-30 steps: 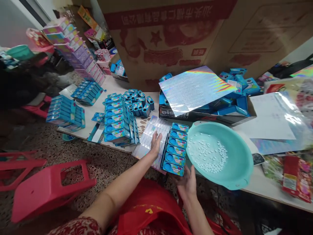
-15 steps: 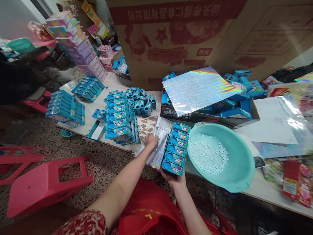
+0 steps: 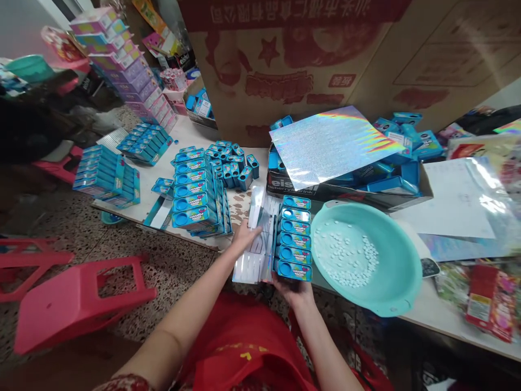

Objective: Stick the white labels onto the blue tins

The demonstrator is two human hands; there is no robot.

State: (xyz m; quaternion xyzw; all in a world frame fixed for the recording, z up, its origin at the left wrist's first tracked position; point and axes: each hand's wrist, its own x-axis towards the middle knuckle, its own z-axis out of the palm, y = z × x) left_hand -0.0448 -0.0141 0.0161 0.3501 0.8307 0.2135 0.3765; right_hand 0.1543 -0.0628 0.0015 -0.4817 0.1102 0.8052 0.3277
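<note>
My left hand (image 3: 243, 237) grips the left edge of a shiny holographic sheet (image 3: 256, 255) and folds it upward beside a row of several blue candy boxes (image 3: 293, 239). My right hand (image 3: 293, 289) holds the near end of that row and the sheet from below, at the table's front edge. A teal basin (image 3: 391, 282) with small white tablets (image 3: 345, 252) sits just right of the row.
Stacks of the same blue boxes (image 3: 195, 193) lie left on the white table (image 3: 431, 309), more (image 3: 106, 176) at its far-left end. A carton (image 3: 325, 190) under a holographic sheet (image 3: 331, 144) stands behind. Big cardboard boxes (image 3: 309, 54) fill the back. Red stools (image 3: 77, 304) stand on the floor at left.
My left hand went from lying flat on the sheet to gripping and lifting its left side. My right hand moved up under the near end of the row, which shifted slightly.
</note>
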